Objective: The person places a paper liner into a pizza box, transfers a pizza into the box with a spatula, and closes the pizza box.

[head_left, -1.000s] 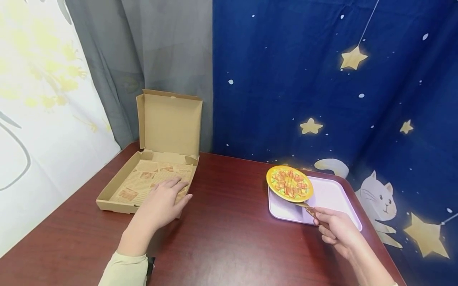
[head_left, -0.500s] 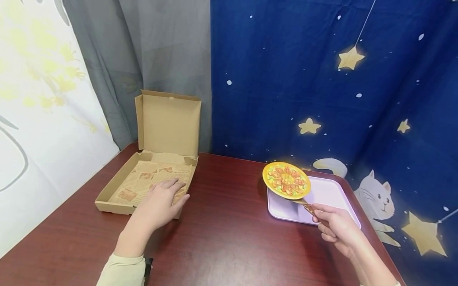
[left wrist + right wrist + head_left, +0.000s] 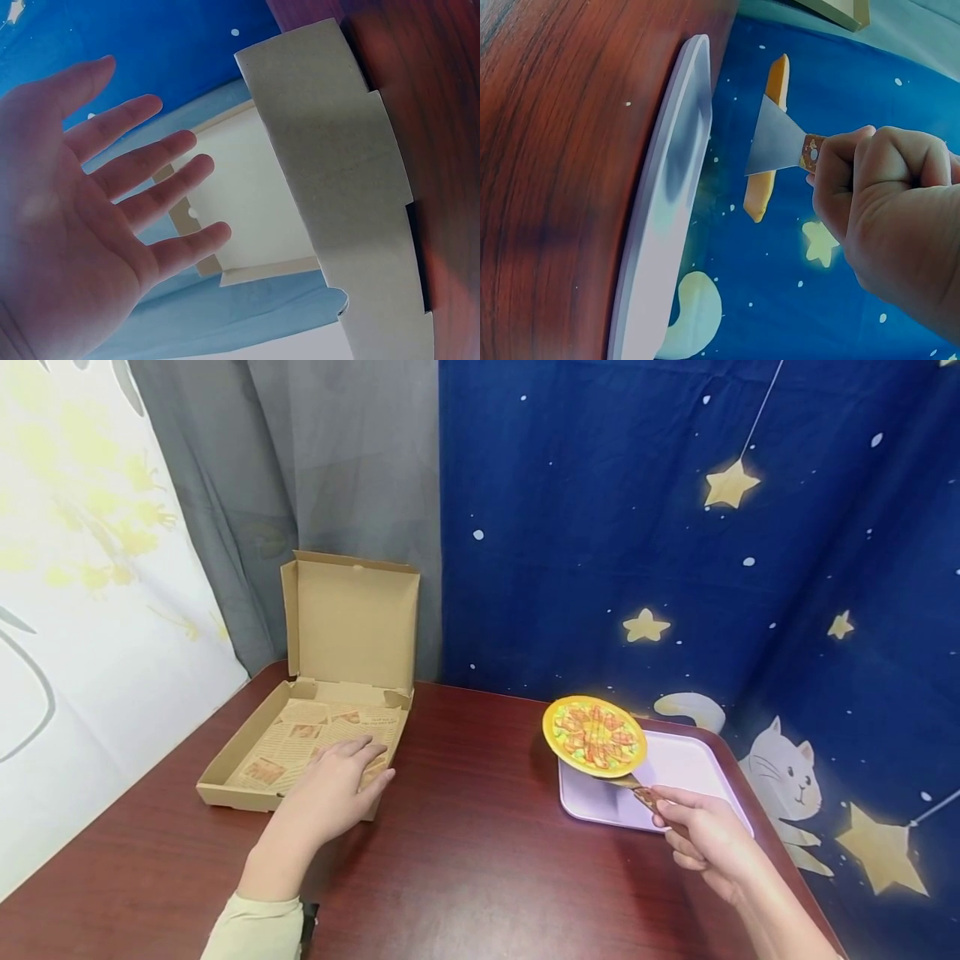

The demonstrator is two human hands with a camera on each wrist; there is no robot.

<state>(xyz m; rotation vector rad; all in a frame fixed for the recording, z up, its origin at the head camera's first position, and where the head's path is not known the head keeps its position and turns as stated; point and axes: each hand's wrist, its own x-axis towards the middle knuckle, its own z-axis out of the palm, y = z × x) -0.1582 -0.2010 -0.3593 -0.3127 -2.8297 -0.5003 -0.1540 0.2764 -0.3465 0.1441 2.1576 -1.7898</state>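
My right hand point(image 3: 705, 839) grips the patterned handle of a metal spatula point(image 3: 780, 139), fingers curled round it. On its blade lies a toy pizza point(image 3: 595, 737) with a yellow rim and red and green topping. The right wrist view shows the pizza raised above the lilac tray point(image 3: 660, 247), with a gap between them. My left hand point(image 3: 333, 789) hovers by the front right of an open cardboard pizza box point(image 3: 247, 796), fingers spread and holding nothing. Printed paper point(image 3: 307, 735) lines the box, and its lid point(image 3: 356, 622) stands up at the back.
Box and tray share a dark red wooden table point(image 3: 465, 860), the box at the left and the tray at the right. Grey and blue star-printed curtains point(image 3: 585, 527) hang behind, and a pale printed cloth point(image 3: 90, 635) hangs at the left.
My right hand has carried the spatula and pizza slightly up and to the left over the tray. My left hand stays by the box.
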